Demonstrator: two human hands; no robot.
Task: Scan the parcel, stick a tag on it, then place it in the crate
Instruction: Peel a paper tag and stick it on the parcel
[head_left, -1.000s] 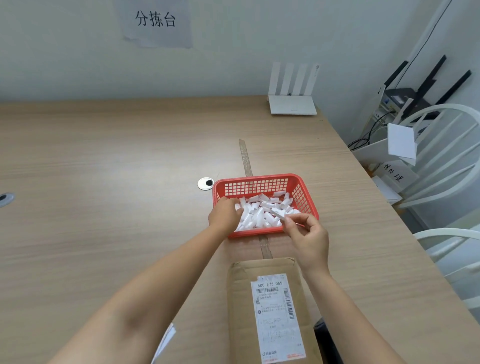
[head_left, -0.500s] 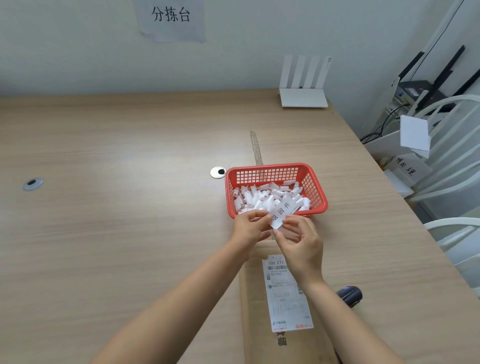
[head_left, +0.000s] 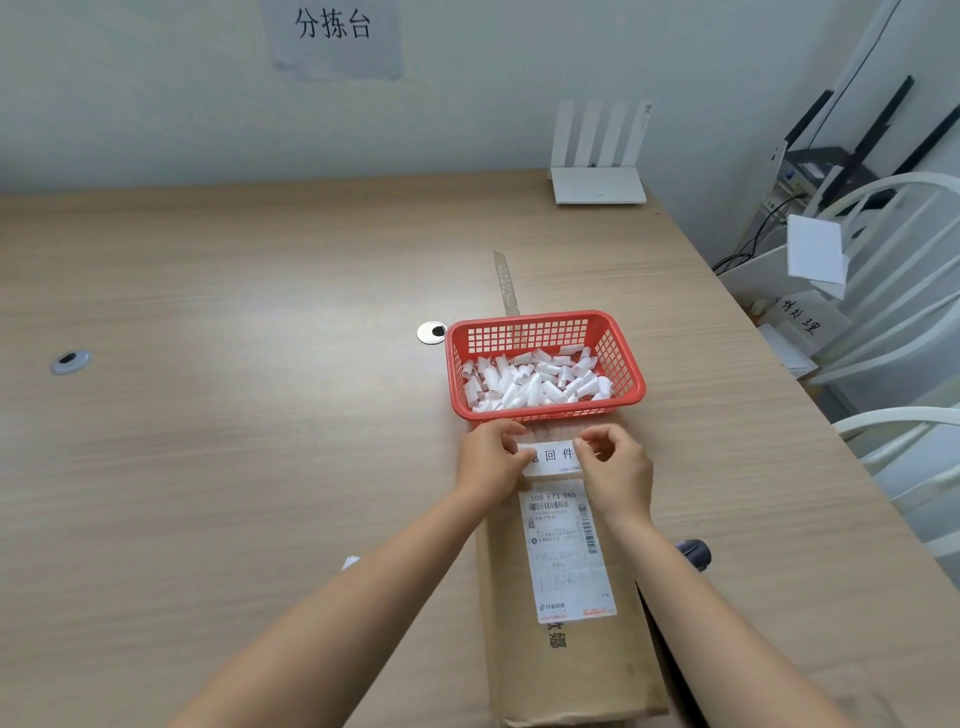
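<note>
The long brown cardboard parcel (head_left: 566, 654) lies at the counter's (head_left: 234, 467) near edge, left hand (head_left: 491, 462) and right hand (head_left: 618, 470) pinching a white printed paper tag (head_left: 551, 457) over its far end — tagging underway, crating still ahead.

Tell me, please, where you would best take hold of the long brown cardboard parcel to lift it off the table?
Probably by its two long side edges near the middle, one hand from each side. The long brown cardboard parcel lies flat, lengthwise away from the person, so an end grip would likely let it tip.
</note>
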